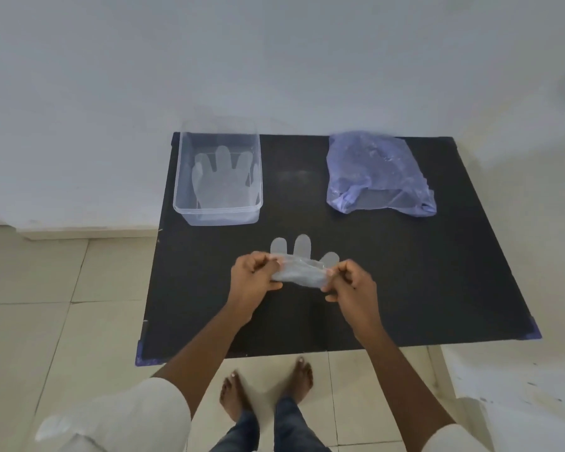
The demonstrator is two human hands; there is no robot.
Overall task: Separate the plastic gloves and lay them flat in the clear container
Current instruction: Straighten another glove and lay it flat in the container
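Observation:
Over the front middle of the black table (405,272), my left hand (253,278) and my right hand (349,285) both pinch the cuff end of a thin clear plastic glove (299,272), one hand at each side. Its fingertips point away from me and lie on the table. At the back left stands the clear container (181,177), with one clear glove (222,181) lying flat inside, fingers pointing to the wall.
A bluish plastic bag (377,172) lies crumpled at the table's back right. The table stands against a white wall. Tiled floor surrounds it, and my bare feet (265,389) are at its front edge. A white surface (516,383) sits at the lower right.

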